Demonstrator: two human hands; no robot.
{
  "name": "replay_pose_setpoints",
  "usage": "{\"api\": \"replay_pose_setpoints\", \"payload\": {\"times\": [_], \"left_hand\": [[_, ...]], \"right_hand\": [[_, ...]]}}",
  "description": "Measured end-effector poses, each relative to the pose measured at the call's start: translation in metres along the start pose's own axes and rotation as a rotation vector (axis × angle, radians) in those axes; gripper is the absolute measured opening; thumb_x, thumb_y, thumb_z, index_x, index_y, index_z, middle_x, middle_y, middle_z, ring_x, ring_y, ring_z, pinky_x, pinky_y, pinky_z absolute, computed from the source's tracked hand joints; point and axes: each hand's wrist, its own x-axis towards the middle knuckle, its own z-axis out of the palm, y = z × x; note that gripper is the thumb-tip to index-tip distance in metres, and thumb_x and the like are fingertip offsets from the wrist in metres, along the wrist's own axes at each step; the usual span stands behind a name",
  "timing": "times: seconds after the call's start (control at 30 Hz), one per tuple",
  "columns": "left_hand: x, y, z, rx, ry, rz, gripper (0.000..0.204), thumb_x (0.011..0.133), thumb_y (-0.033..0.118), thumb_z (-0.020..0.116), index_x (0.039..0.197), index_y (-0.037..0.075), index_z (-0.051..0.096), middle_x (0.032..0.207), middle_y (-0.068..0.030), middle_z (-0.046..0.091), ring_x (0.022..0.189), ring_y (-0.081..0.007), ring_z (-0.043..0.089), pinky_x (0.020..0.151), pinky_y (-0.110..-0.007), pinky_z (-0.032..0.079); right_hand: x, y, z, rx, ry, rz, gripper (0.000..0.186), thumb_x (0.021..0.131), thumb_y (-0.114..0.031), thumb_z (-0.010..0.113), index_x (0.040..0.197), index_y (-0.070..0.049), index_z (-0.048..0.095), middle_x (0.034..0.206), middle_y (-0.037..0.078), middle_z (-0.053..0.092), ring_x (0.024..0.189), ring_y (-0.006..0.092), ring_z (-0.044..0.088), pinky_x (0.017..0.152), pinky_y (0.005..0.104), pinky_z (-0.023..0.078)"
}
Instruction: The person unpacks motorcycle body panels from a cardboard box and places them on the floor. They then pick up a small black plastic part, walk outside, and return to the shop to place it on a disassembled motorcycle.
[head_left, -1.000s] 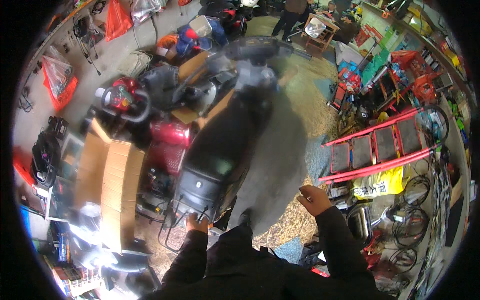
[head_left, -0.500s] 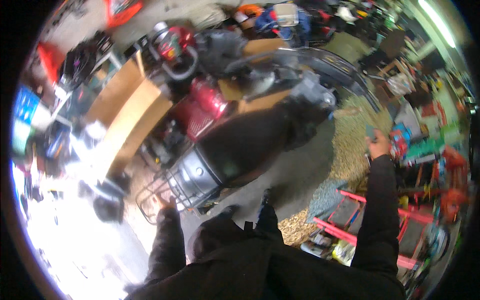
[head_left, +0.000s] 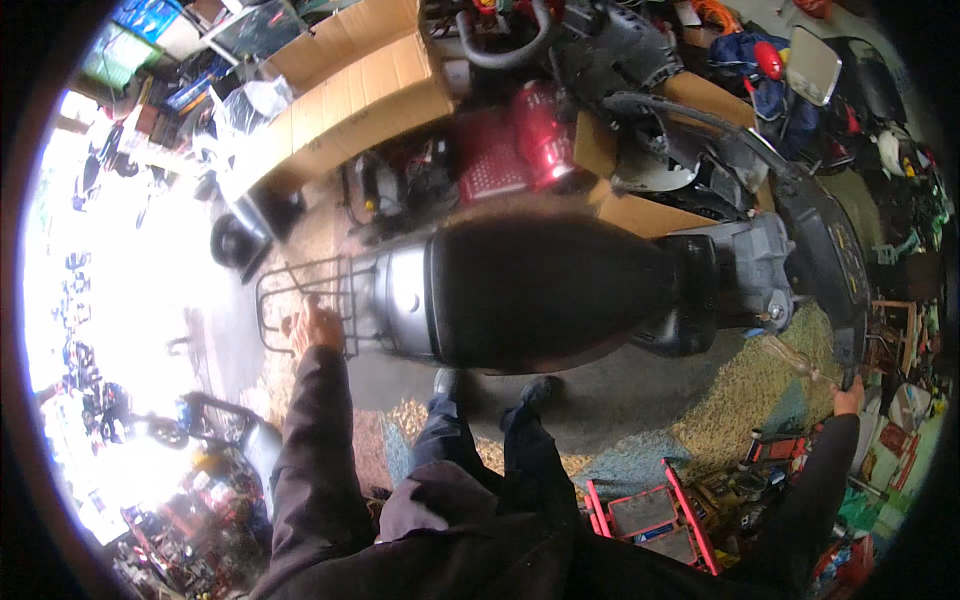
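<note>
Scooter (head_left: pixel 560 290) at mid-frame, held at both ends.
My left fingers (head_left: pixel 314 318) are curled on the rack (head_left: pixel 342 285), left of centre; my right fingers (head_left: pixel 846 394) seem wrapped round the handlebar (head_left: pixel 842 340) at the right edge. Uneven force between the two could tip the scooter into the red panel (head_left: pixel 500 150), upper centre; a swing my way might catch my shoes (head_left: pixel 540 389), just beside it.
</note>
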Motion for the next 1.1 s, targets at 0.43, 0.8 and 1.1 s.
{"api": "replay_pose_setpoints", "payload": {"times": [0.43,0.8,1.1], "left_hand": [[0.023,-0.013,0.011,0.156,-0.022,0.003,0.014,0.083,0.026,0.054,0.083,0.015,0.062,0.072,-0.0103,0.067,0.077,-0.0261,0.063,0.095,-0.038,0.035],[0.042,-0.026,0.030,0.088,0.007,-0.026,0.022,0.082,0.027,0.057,0.102,0.018,0.061,0.071,-0.0127,0.067,0.081,-0.0325,0.056,0.083,-0.041,0.041],[0.054,-0.004,0.022,0.112,-0.052,-0.037,0.025,0.085,0.031,0.054,0.100,0.014,0.062,0.088,-0.0143,0.069,0.085,-0.0352,0.059,0.086,-0.042,0.042]], "right_hand": [[-0.097,-0.081,0.009,-0.461,0.132,0.201,0.034,0.079,-0.024,0.070,0.107,-0.007,0.064,0.086,0.017,0.065,0.077,0.0388,0.061,0.070,0.0507,0.047],[-0.140,-0.100,0.029,-0.328,0.171,0.158,0.054,0.080,-0.027,0.071,0.127,-0.006,0.055,0.068,0.015,0.064,0.063,0.0319,0.060,0.061,0.0455,0.047],[-0.148,-0.151,0.019,-0.135,0.170,0.125,0.015,0.073,-0.012,0.071,0.082,-0.001,0.066,0.071,0.019,0.066,0.073,0.0384,0.065,0.065,0.0476,0.049]]}}
